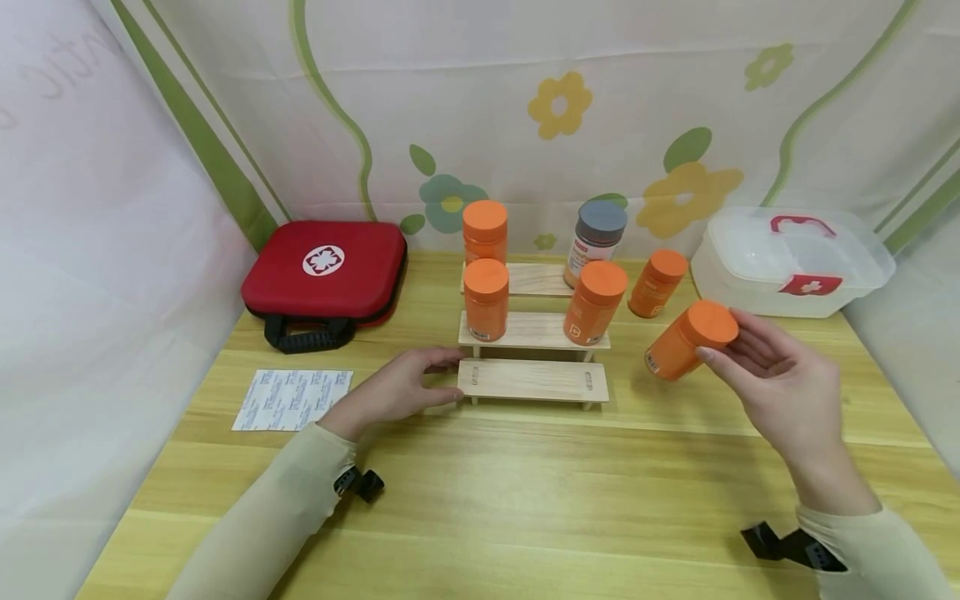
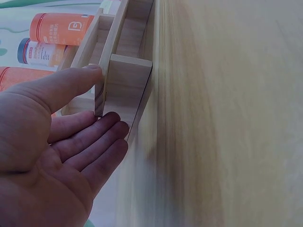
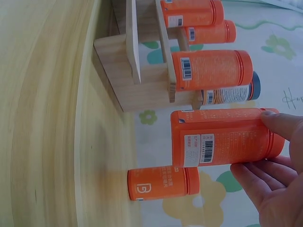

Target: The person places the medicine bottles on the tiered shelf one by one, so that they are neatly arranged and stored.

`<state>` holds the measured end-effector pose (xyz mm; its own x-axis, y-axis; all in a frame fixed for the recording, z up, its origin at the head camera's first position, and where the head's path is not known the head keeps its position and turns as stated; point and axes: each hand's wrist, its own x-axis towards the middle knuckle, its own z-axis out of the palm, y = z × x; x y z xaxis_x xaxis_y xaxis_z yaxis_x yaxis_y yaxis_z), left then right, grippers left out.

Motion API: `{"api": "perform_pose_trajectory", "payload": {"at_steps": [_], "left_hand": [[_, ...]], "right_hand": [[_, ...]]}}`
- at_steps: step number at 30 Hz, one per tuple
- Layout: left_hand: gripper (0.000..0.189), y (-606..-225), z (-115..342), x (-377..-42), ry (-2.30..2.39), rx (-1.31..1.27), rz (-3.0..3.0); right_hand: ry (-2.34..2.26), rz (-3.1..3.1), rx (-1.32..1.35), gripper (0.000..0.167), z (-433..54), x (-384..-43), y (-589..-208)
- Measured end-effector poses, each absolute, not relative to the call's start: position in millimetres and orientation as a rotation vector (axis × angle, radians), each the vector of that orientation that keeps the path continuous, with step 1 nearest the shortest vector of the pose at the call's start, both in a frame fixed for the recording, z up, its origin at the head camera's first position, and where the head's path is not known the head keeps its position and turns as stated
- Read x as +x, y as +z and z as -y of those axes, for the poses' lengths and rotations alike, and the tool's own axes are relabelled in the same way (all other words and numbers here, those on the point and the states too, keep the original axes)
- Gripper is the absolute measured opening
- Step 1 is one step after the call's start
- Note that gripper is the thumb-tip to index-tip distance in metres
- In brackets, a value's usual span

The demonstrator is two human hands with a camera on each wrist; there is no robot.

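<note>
My right hand [image 1: 787, 383] grips an orange bottle [image 3: 222, 142] near its lid, thumb on one side and fingers on the other. The bottle is tilted and held up off the table, right of a three-tier wooden rack [image 1: 532, 381]. My left hand [image 1: 408, 383] touches the rack's left end at the lowest tier, its fingers extended and thumb near the front corner. On the middle tier stand an orange bottle [image 1: 486, 300] and another orange bottle [image 1: 596, 304]. The top tier bears an orange bottle [image 1: 485, 229] and a grey-lidded bottle [image 1: 596, 242]. Nothing stands on the lowest tier.
A smaller orange bottle [image 1: 657, 283] stands on the table right of the rack. Behind it is a white translucent first-aid box [image 1: 787, 258]. At the left lie a red first-aid case [image 1: 322, 271] and a printed white sheet [image 1: 292, 400]. A floral curtain [image 1: 465, 100] hangs behind.
</note>
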<state>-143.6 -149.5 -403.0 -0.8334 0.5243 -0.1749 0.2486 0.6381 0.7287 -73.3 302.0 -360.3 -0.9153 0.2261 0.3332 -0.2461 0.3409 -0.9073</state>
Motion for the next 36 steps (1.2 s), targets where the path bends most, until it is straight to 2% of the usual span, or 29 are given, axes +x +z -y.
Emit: {"api": "perform_pose_trajectory", "payload": {"at_steps": [9,21,36], "left_hand": [[0.064,-404.3,150.0,-143.3,1.032,0.612,-2.489],[0.064,-407.2,149.9,-144.4,1.022,0.590,-2.493],[0.065,-406.6,149.3,-143.5,1.045,0.579,-2.467]], "right_hand": [[1.541,2.220,0.118,0.058,-289.0,-64.8,-356.5],[1.616,2.134,0.371,0.064,-274.6,-61.3,-355.5],[1.553,2.149,0.533,0.067,-242.2,-63.5,-356.5]]}}
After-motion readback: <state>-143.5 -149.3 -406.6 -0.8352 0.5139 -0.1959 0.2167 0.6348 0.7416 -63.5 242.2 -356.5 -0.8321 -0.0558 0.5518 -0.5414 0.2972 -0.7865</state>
